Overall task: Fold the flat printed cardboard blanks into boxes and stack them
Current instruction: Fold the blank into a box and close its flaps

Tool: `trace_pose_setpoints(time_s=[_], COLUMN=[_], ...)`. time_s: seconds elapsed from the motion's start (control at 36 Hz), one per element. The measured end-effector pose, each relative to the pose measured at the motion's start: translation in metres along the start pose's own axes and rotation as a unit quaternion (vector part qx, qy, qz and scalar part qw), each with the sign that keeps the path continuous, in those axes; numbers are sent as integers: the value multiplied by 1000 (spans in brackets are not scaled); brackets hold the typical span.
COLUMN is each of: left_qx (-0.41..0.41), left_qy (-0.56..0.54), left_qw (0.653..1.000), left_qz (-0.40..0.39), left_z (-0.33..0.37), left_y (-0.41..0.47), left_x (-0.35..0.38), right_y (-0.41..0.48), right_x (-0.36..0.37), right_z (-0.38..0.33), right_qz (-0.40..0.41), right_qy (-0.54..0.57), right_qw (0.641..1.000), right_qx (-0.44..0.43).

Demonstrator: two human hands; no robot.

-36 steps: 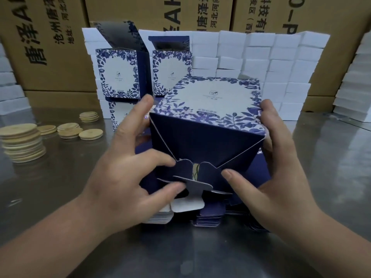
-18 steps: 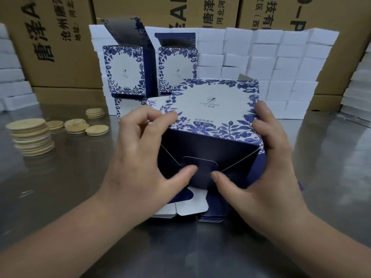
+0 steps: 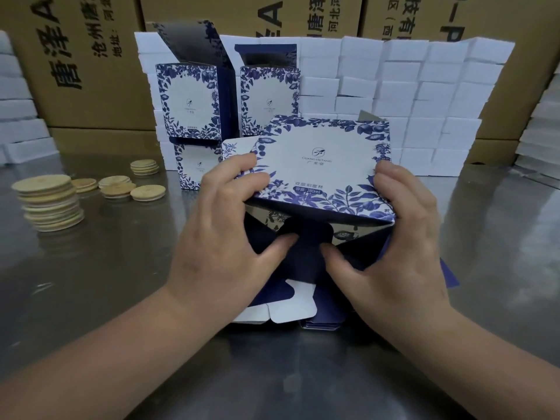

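A blue-and-white floral box [image 3: 321, 165] is held tilted in the middle, its dark bottom flaps facing me. My left hand [image 3: 224, 234] grips its left edge, fingers over the printed face, thumb pressing the bottom tab. My right hand [image 3: 394, 237] grips the right edge, thumb pushing the same flaps inward. A pile of flat blanks [image 3: 291, 307] lies on the table under the box. Three folded boxes [image 3: 191, 101] with open lids stand stacked behind.
Stacks of round wooden discs [image 3: 50, 201] sit on the steel table [image 3: 91, 283] at the left. A wall of white foam blocks [image 3: 424, 101] stands behind, with brown shipping cartons [image 3: 91, 56] at the back.
The bottom flaps went from hanging loose to pushed inward under both thumbs. The box tipped so its printed face shows more, and both hands moved up around it.
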State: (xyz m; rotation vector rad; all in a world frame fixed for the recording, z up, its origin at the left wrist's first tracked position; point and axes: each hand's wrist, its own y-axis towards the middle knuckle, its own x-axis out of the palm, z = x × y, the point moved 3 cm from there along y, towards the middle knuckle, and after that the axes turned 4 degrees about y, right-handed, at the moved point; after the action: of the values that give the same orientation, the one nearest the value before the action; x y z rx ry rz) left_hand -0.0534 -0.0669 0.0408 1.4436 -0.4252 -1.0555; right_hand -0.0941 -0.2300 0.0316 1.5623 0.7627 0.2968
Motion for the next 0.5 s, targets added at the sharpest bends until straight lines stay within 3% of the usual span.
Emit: trace_pose_setpoints(time_s=[0.5], left_qx=[15], left_qy=[18], left_qw=[999], left_qz=[39], left_z=[1], left_y=[-1], left_x=[5], right_y=[1], right_x=[1], right_z=[-2], right_qz=[20], right_qy=[-21], right_qw=[999], right_qx=[-13])
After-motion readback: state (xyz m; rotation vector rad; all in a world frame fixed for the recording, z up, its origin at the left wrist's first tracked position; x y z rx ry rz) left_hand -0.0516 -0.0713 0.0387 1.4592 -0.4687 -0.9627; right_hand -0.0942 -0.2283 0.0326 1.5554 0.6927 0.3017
